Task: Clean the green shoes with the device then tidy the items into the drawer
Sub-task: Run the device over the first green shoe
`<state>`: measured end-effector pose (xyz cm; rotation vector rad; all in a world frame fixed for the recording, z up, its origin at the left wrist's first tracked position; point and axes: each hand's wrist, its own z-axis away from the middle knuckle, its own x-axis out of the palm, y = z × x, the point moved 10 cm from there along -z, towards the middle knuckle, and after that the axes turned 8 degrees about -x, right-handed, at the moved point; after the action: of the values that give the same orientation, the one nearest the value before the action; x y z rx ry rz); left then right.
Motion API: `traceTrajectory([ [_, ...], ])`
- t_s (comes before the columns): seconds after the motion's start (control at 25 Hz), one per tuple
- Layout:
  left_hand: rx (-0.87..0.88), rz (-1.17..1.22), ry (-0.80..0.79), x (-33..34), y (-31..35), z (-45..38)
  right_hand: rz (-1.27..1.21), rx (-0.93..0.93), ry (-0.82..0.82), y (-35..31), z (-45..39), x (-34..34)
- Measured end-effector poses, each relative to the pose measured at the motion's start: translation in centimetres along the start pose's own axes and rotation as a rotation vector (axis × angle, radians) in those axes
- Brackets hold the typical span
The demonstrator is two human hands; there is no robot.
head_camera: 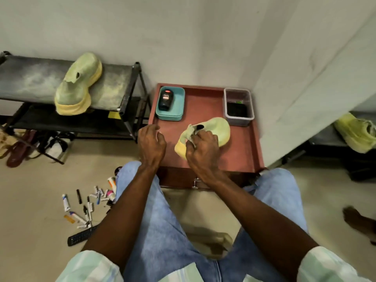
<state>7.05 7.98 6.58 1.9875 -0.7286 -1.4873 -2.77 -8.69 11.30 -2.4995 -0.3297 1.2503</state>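
In the middle of the open drawer (247, 151), toward its front edge, the right hand (203, 148) is clamped around the collar of a green shoe (215, 129), fingers curled tight at the heel opening. The left hand (151, 142) hovers just beside it over the drawer's left edge, loosely half-curled and holding nothing. Shoe looks light and squishy, soft upper with a foamy yellow sole, so I'd say the collar or the sole edge is the spot to pinch. Its twin, the second green shoe (79, 84), sits on the rack (30, 76). A teal tray (179, 102) and a clear tub (239, 106) sit at the drawer's back corners.
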Motion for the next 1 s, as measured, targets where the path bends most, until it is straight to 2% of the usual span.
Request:
traceTrajectory([
  [0.16, 0.089, -0.044, -0.103, 2.9, 2.1, 1.3, 0.130, 0.156, -0.129, 3.9, 1.1, 3.0],
  [0.28, 0.049, -0.073, -0.161, 3.9, 1.8, 1.2, 0.102, 0.188, -0.319, 5.1, 1.4, 6.9],
  [0.36, -0.012, -0.079, -0.181, 4.1, 1.2, 0.9, 0.068, 0.153, -0.468, 5.1, 1.5, 9.2],
  [0.48, -0.070, -0.083, -0.202, 4.2, 0.1, 0.3, 0.068, 0.063, -0.567, 4.7, 1.0, 10.6],
  [0.52, -0.076, -0.088, -0.207, 4.3, -0.1, 0.0, 0.076, 0.072, -0.573, 4.8, 0.5, 10.3],
  [0.64, -0.095, -0.099, -0.212, 4.7, -0.9, -1.0, 0.029, 0.251, -0.487, 7.2, -2.1, 8.5],
  [0.76, -0.146, -0.057, -0.216, 5.3, -1.6, -2.3, -0.125, 0.351, -0.444, 8.9, -6.0, 9.6],
  [1.0, -0.169, 0.023, -0.230, 7.3, -1.3, -5.1, -0.133, 0.237, -0.521, 7.4, -12.9, 18.2],
])
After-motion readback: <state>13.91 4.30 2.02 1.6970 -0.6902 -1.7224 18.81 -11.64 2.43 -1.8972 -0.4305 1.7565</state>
